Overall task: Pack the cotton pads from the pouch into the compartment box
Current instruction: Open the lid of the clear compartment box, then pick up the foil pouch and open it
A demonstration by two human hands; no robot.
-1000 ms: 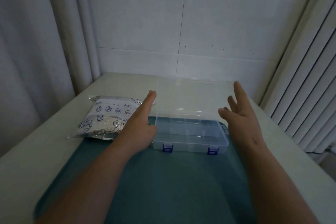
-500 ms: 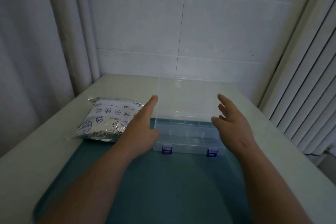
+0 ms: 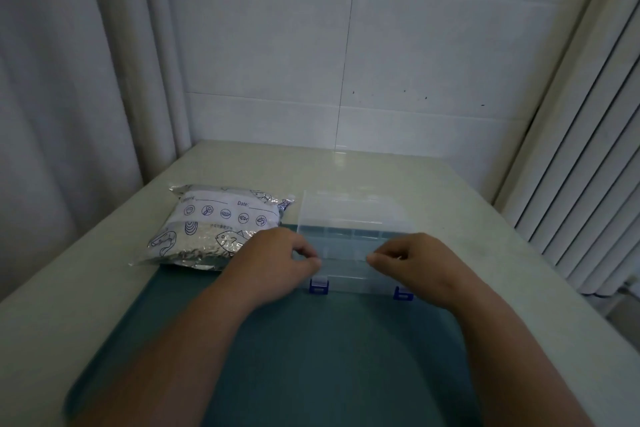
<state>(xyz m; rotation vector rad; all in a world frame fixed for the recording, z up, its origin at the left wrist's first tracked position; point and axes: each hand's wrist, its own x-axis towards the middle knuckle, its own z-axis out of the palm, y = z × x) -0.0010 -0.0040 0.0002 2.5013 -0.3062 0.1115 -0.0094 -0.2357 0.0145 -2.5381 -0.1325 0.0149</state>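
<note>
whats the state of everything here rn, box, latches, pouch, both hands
clear plastic compartment box: open, no pads seen inside
lid: swung back behind the box
two blue latches: undone
silver foil pouch with blue prints: lying flat, bulging, top looks closed
left hand: fingers curled over the box, grip unclear
right hand: fingers curled over the box, grip unclear

A transparent hard-plastic compartment box (image 3: 346, 269) is smooth and faintly glossy, with opaque blue plastic latches (image 3: 319, 285). The teal mat (image 3: 329, 357) is matt and finely textured. The silvery foil pouch (image 3: 214, 225) is crinkled, shiny and printed in blue. The pale tabletop (image 3: 346, 170) and white wall tiles (image 3: 263, 45) gleam. The white curtains (image 3: 69, 80) look like soft cloth.
</note>
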